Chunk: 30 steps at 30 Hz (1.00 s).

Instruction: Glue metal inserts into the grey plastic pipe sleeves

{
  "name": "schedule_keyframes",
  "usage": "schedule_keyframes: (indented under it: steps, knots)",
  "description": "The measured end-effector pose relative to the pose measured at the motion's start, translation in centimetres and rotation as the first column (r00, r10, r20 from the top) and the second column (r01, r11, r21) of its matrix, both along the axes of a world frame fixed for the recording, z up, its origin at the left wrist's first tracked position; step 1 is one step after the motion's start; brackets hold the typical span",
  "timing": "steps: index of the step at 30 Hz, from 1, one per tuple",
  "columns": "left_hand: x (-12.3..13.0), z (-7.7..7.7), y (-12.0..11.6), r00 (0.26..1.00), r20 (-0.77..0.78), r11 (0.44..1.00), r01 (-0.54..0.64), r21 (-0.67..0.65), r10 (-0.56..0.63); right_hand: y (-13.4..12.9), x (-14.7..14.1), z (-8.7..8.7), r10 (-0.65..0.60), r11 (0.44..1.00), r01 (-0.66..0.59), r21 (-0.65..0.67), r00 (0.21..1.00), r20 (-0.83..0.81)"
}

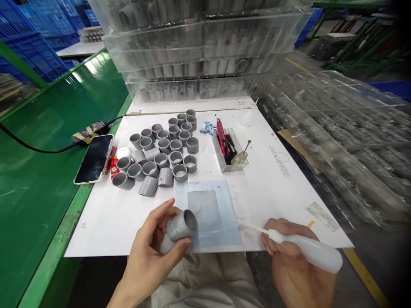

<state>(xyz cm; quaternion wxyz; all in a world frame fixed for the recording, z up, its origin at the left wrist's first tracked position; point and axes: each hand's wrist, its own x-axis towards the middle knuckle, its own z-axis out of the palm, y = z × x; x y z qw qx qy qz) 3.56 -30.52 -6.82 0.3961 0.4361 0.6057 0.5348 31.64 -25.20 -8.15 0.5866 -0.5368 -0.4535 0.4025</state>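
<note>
My left hand (147, 254) grips a short grey PVC pipe coupling (181, 225) by its side, with the open end turned to the right. My right hand (289, 252) is shut around a white plastic squeeze bottle (316, 250), whose thin nozzle (255, 228) points left toward the coupling, with a gap between them. Both hands are over the near edge of a white work board (272, 201). A pale blue sheet (208, 214) with a grey square lies between them. Several more grey couplings (166, 177) stand or lie in a cluster beyond it.
A clear box (229, 152) on the board holds a red utility knife (222, 137). A blue rag (208, 127) and a phone (94, 159) lie nearby. Stacked clear trays of couplings (202, 55) rise behind the board, with more trays (340, 137) to the right. A green bench (48, 171) runs along the left.
</note>
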Motion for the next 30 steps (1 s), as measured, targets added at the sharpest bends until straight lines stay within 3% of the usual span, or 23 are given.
schedule_keyframes:
  steps: [5, 9, 16, 25, 30]
  knots:
    - [-0.6, -0.3, 0.3, 0.996, 0.010, 0.995, 0.087, -0.042, -0.087, 0.2, -2.5, 1.3, -0.015, 0.998, 0.024, 0.052, 0.984, -0.176]
    - [-0.5, 0.2, 0.6, 0.998, 0.018, 0.997, 0.068, -0.026, -0.067, 0.5, -2.9, 1.6, 0.024, 0.999, -0.014, 0.047, 0.978, -0.206]
    - [0.1, 0.8, 0.6, 0.998, 0.043, 0.999, 0.054, -0.007, -0.054, 1.4, -3.0, 1.1, 0.104, 0.977, -0.059, 0.207, 0.972, -0.211]
    - [0.1, 0.8, 0.4, 0.989, 0.149, 1.000, -0.004, -0.013, 0.005, 1.8, -3.2, 1.5, 0.128, 0.978, -0.074, 0.196, 0.952, -0.279]
    - [0.1, 1.2, 0.6, 0.998, 0.053, 0.999, 0.039, 0.031, -0.041, 2.0, -3.1, 1.4, 0.120, 0.980, -0.067, 0.188, 0.951, -0.286]
